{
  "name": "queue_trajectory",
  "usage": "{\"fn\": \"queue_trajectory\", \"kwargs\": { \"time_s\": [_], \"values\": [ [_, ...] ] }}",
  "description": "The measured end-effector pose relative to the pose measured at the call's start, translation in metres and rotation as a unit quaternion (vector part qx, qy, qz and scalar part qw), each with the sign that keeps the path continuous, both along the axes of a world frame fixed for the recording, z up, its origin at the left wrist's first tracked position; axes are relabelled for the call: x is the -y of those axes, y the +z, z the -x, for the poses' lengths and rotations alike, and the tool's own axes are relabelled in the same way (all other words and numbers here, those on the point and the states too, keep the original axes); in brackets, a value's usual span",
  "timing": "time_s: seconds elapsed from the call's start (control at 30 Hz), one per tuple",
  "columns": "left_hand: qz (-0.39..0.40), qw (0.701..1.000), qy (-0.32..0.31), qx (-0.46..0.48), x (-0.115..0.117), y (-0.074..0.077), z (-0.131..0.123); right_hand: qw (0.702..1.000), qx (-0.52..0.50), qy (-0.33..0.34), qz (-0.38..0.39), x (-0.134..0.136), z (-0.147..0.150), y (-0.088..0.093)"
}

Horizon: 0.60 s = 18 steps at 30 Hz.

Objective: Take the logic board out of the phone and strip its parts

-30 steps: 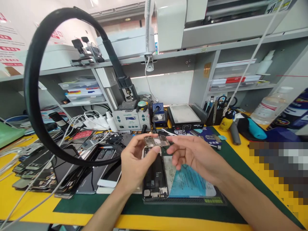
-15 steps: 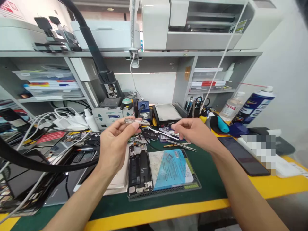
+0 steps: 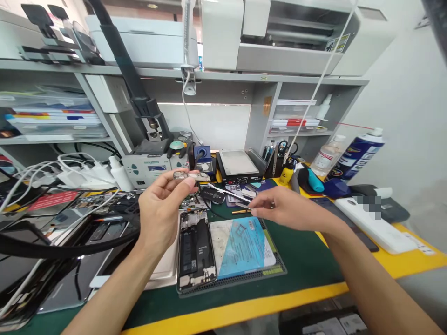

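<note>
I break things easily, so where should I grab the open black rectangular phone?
The phone is probably best held by both long edges at its near end, coming from your side: it lies flat, that end points your way, and its bare inner parts face up.

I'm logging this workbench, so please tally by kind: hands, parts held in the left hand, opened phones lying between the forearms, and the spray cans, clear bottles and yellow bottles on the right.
Hands: 2 (left hand, right hand)
Held part: 1
Opened phone: 1
Spray can: 1
Clear bottle: 1
Yellow bottle: 1
Total: 7
</note>
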<state>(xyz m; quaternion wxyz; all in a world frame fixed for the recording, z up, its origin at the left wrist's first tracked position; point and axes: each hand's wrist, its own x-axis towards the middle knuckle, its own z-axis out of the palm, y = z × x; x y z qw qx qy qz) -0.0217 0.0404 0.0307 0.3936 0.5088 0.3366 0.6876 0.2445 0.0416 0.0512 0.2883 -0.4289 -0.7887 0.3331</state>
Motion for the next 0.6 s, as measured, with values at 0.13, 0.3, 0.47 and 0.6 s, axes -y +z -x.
{"fn": "queue_trajectory", "kwargs": {
  "time_s": [0.13,0.3,0.47,0.6],
  "values": [
    [-0.004,0.999,0.037,-0.024,-0.007,-0.013,0.013,0.996,0.054,0.072,0.018,-0.009,0.011,-0.009],
    [0.000,0.998,0.051,-0.042,-0.011,-0.018,0.019,0.990,0.094,0.101,0.025,-0.022,0.013,-0.007],
    [0.022,0.998,0.047,-0.032,-0.006,-0.019,0.018,0.992,0.115,0.044,0.029,-0.028,-0.007,0.006],
    [0.018,0.998,0.056,-0.034,-0.005,-0.018,0.021,0.992,0.113,0.040,0.033,-0.029,-0.005,0.007]
  ]
}}
